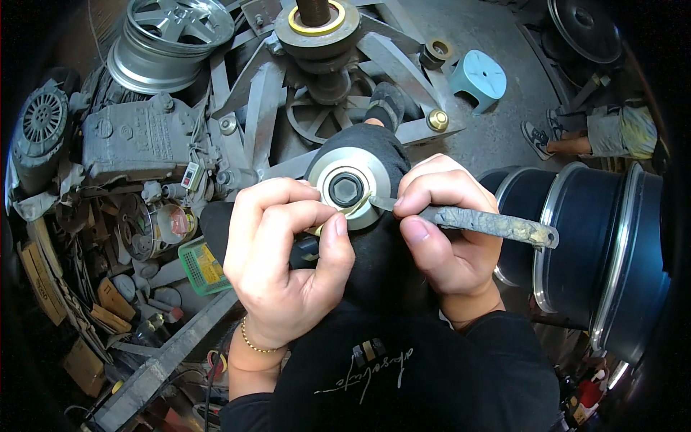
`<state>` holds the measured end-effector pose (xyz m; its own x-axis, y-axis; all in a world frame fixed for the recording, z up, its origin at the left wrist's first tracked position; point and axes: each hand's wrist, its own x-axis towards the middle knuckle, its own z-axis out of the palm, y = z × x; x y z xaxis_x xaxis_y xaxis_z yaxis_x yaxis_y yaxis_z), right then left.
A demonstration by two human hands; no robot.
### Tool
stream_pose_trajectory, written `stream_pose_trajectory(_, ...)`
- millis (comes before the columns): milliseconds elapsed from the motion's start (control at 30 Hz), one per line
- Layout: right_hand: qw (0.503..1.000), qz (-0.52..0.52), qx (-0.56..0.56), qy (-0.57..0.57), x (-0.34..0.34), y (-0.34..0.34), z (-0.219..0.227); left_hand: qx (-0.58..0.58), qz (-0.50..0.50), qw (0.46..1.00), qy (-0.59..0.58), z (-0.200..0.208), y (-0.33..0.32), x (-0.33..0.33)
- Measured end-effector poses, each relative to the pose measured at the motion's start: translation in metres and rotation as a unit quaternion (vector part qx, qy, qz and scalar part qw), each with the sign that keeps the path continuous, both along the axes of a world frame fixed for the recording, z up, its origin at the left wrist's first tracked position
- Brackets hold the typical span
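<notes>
A round silvery metal part [371, 164] rests on my raised leg, with a dark hexagonal socket [346, 190] in its middle. My left hand [284, 248] is closed at its near left edge, thumb and forefinger pinching a thin yellowish strip [358, 206] that runs across the part's face. Between the fingers and thumb of my right hand [453, 227] is a small knife-like tool with a worn, wrapped grey handle [497, 224]. Its short blade [382, 204] points left, the tip at the strip and the part's right side. My left palm hides the part's lower left.
A heavy metal stand [263, 108] rises ahead, beside a silver wheel rim [155, 65] and a dusty motor gearbox [137, 140]. Dark wheel rims [576, 237] line the right, near a light-blue stool [480, 79]. Another person's legs [576, 144] show far right. A green basket [204, 266] sits left.
</notes>
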<state>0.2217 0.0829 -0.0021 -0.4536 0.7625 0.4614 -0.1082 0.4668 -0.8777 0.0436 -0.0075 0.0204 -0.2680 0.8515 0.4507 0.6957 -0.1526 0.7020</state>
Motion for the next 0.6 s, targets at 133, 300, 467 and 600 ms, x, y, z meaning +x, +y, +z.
stream_pose_trajectory(133,1.000,0.001,0.009,-0.003,-0.0014,0.0025,0.0001,0.002,-0.002,1.000,0.003,-0.0007,-0.0003,-0.0007)
stream_pose_trajectory(300,1.000,0.003,0.013,0.000,-0.0035,0.0035,0.0008,0.041,-0.015,0.999,0.031,-0.0046,0.0028,-0.0041)
stream_pose_trajectory(467,1.000,-0.005,0.010,-0.010,-0.0042,0.0013,0.0012,0.046,-0.017,0.998,0.036,-0.0058,0.0042,-0.0035)
stream_pose_trajectory(600,1.000,0.006,0.021,-0.002,-0.0018,0.0042,0.0025,0.033,-0.008,0.999,0.022,-0.0048,0.0043,-0.0026)
